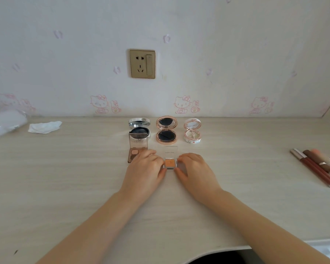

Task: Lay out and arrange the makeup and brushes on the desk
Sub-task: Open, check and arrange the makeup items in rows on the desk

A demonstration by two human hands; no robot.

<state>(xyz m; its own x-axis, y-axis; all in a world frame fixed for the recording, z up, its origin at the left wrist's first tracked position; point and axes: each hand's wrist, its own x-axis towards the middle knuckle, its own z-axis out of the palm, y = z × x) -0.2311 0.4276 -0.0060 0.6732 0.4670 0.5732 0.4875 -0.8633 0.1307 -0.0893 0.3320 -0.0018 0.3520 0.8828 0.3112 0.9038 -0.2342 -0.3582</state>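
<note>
A small clear case with an orange pan (169, 162) lies on the desk, lid raised, held between my left hand (145, 168) and my right hand (193, 169) by its two sides. Left of it lies an open brown eyeshadow palette (137, 149), partly under my left fingers. Behind stand three open round compacts: a silver one (139, 128), a rose-gold one (166, 130) and a white floral one (192, 131). Lip glosses and brushes (318, 165) lie at the far right.
A crumpled white tissue (44, 127) and a clear plastic-wrapped roll (4, 124) sit at the back left. A wall socket (142, 63) is above the desk. The desk's front edge (227, 244) curves in at the lower right.
</note>
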